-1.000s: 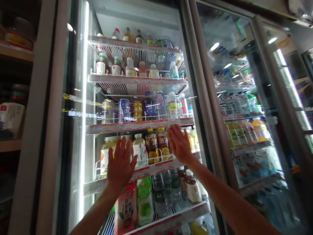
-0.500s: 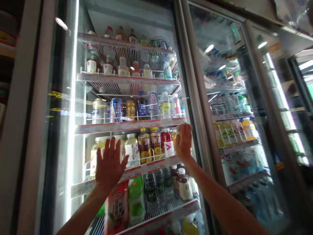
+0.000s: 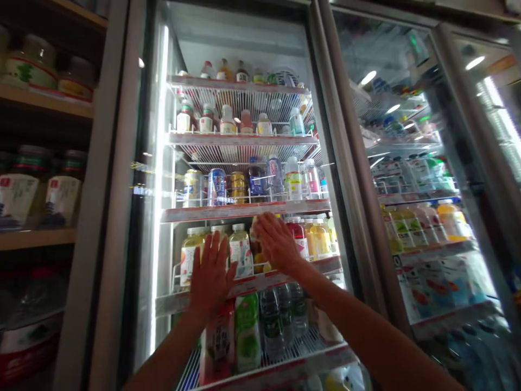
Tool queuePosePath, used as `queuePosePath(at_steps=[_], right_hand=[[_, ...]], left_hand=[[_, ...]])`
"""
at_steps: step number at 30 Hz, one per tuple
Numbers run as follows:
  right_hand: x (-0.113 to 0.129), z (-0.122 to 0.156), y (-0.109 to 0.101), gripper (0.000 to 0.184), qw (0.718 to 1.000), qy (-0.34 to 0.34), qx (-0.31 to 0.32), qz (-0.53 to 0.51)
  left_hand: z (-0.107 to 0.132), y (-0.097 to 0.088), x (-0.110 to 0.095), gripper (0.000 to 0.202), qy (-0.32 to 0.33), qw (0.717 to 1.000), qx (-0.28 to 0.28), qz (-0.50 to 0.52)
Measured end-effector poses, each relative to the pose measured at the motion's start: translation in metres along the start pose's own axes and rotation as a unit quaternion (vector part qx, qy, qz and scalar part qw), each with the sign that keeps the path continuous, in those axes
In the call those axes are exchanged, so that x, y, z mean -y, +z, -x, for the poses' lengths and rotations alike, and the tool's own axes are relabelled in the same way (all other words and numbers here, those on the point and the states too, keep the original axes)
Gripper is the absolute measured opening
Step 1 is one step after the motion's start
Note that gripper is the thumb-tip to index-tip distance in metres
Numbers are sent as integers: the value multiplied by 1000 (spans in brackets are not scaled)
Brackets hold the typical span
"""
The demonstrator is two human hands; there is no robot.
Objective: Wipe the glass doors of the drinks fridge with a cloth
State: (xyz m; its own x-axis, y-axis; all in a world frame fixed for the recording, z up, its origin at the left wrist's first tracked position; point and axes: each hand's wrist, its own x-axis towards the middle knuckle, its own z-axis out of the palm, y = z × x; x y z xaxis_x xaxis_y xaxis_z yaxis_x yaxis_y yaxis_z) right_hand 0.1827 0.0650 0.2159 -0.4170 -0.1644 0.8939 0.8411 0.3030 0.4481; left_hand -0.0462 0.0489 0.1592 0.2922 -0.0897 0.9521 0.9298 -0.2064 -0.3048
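A tall glass door point(image 3: 248, 38) of a lit drinks cooler fills the middle of the view. My left hand point(image 3: 209, 279) is open, its palm toward the glass and fingers stretched up, in front of the juice bottles. Higher and to the right, my right hand point(image 3: 279, 244) lies flattened at the glass. A small pale, cloth-like piece point(image 3: 254, 228) shows at its fingertips; most of it is hidden under the hand. Behind the glass are a pale-labelled bottle point(image 3: 240, 251) and a red drink bottle point(image 3: 299, 237); the right hand covers the dark bottles between them.
Metal door frames point(image 3: 345, 163) stand at the right, followed by another glass-fronted cooler point(image 3: 423, 228). At the left, wooden shelves point(image 3: 40, 236) hold several jars. Inside the cooler, cartons point(image 3: 247, 331) and water bottles point(image 3: 272, 320) stand on a lower shelf. Lights reflect in the glass.
My right hand has moved left across the glass with the pale piece, from beside the right frame to in front of the dark bottles. The view has swung left, showing more of the wooden shelves.
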Motion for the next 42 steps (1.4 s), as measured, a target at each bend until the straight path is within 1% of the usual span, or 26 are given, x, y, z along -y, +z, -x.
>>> queuePosePath(at_steps=[1, 2, 3, 4, 5, 7, 9, 11, 13, 15, 17, 19, 22, 25, 27, 29, 30, 32, 33, 34, 35, 36, 39, 40, 41, 42], right_hand=[[-2, -4, 0, 58, 999, 39, -11, 10], [-5, -8, 0, 57, 994, 105, -38, 22], [-6, -13, 1, 56, 983, 171, -68, 27], [-4, -17, 2, 57, 973, 211, -89, 24], [3, -22, 5, 59, 972, 216, -91, 12], [29, -28, 11, 64, 989, 136, -47, -28], [62, -31, 16, 67, 996, 61, 11, -59], [86, -28, 20, 68, 996, 48, 37, -71], [94, -22, 19, 69, 995, 55, 40, -75], [88, -13, 16, 68, 995, 65, 33, -70], [73, -1, 11, 67, 994, 93, 31, -51], [57, 12, 5, 66, 994, 100, 40, -33], [38, 29, -4, 63, 997, 61, 37, -23], [29, 37, -6, 60, 997, 74, -1, -11], [26, 39, -5, 60, 994, 108, -20, 3], [26, 40, -4, 60, 991, 134, -21, 14], [26, 40, -3, 59, 990, 141, -19, 17], [27, 40, -2, 58, 988, 151, -13, 24], [28, 41, -2, 58, 988, 153, -12, 28], [29, 41, -1, 57, 987, 154, -12, 32], [30, 41, -1, 57, 988, 153, -13, 35], [30, 41, -1, 57, 988, 150, -13, 37], [27, 43, -2, 57, 991, 131, -20, 33], [25, 44, -3, 58, 992, 123, -20, 29], [23, 46, -4, 58, 993, 115, -21, 25], [22, 47, -5, 58, 994, 107, -21, 21]], left_hand=[[3, -3, 6, 65, 4, 1000, 3, 0], [7, -6, 12, 64, 3, 1000, 1, -2], [11, -7, 18, 63, -5, 1000, -4, -3], [15, -8, 22, 63, -18, 1000, -10, -3], [19, -8, 25, 63, -34, 999, -17, 0], [22, -8, 26, 64, -55, 998, -31, 21], [19, -10, 19, 61, -64, 994, -48, 70], [9, -14, 6, 57, -59, 985, -56, 150], [-6, -18, -11, 54, -53, 970, -41, 234], [-23, -18, -28, 53, -48, 958, -14, 281], [-40, -12, -41, 54, -48, 961, 6, 273], [-54, -5, -50, 51, -65, 971, 14, 229], [-72, 8, -64, 41, -95, 985, 16, 145], [-80, 16, -68, 42, -56, 995, 31, 78], [-76, 14, -50, 44, -1, 997, 51, 56], [-63, 4, -10, 45, 12, 997, 57, 40], [-56, -2, 14, 46, -15, 998, 48, 29], [-43, -15, 57, 48, -131, 991, -3, -3], [-40, -19, 70, 51, -181, 983, -22, -13], [-38, -20, 74, 53, -203, 979, -30, -14], [-39, -18, 69, 56, -203, 979, -33, -11], [-42, -13, 56, 59, -179, 983, -28, -4], [-55, 6, -2, 55, -43, 999, 0, 11], [-58, 10, -14, 51, -8, 1000, 8, 12], [-58, 11, -19, 48, 19, 1000, 17, 13], [-56, 9, -16, 46, 32, 999, 25, 13]])
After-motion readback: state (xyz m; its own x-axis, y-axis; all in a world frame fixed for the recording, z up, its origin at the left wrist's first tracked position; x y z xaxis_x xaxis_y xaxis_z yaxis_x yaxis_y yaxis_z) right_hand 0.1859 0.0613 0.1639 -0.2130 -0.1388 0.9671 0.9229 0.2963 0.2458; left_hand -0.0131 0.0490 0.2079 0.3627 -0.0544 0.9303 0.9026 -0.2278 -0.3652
